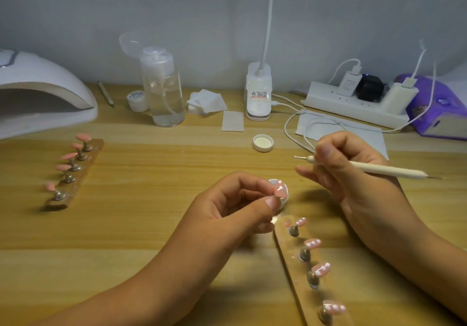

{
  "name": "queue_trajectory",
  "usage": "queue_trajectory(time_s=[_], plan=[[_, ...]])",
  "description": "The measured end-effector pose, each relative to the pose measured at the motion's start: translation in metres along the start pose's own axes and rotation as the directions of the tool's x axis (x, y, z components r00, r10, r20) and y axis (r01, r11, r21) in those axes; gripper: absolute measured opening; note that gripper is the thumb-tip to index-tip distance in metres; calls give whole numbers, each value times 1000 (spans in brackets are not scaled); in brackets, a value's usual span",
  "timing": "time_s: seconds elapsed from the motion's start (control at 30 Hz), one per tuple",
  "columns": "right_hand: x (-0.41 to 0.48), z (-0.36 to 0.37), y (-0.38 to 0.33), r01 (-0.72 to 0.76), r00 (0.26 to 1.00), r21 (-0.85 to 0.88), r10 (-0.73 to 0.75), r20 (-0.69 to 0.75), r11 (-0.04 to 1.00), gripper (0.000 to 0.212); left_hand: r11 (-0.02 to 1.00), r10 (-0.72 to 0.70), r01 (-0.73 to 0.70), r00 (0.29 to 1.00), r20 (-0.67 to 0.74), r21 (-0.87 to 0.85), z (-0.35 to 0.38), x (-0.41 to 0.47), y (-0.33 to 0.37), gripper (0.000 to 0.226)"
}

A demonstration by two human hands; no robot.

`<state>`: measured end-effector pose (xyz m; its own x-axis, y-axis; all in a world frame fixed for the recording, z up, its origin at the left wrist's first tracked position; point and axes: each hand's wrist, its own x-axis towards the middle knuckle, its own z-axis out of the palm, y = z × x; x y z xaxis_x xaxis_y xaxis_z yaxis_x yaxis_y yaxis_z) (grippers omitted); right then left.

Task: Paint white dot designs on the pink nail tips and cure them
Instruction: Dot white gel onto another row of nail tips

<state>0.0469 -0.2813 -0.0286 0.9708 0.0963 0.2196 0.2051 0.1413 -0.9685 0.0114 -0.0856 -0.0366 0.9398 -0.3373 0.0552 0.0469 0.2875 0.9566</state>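
My left hand [235,204] pinches a pink nail tip [281,191] with white dots, lifted above a small white pot [283,200] that it partly hides. My right hand [353,171] grips a cream dotting tool [366,168], its ball end pointing left, a short way right of the tip. A wooden holder strip [300,270] at front right carries several pink tips with white dots [320,269]. Another holder strip [78,174] at left carries several plain pink tips [67,155]. The white curing lamp [43,93] stands at far left.
At the back stand a clear pump bottle [164,90], a small white jar [137,100], cotton pads [207,102], a desk lamp base [259,92] and a power strip [353,103] with cables. A white cap [262,142] lies mid-table. A purple pack [439,105] is at right.
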Motion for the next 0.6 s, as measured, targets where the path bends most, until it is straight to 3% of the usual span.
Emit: queue_trajectory(time_s=[0.1, 0.23, 0.37, 0.6], plan=[[0, 1, 0, 55, 999, -198, -54, 11, 979, 15, 1000, 3, -4, 999, -36, -24, 0, 1, -1, 13], [-2, 8, 0, 78, 997, -281, -80, 6, 957, 16, 998, -12, 6, 997, -79, -69, -1, 1, 0, 14], [-7, 10, 3, 159, 986, -449, -120, 114, 879, 16, 993, -38, 24, 991, -127, -113, 0, 2, 0, 9], [-6, 10, 7, 256, 963, -547, -164, 212, 797, 17, 996, -31, 20, 993, -115, -92, -1, 2, 0, 8]])
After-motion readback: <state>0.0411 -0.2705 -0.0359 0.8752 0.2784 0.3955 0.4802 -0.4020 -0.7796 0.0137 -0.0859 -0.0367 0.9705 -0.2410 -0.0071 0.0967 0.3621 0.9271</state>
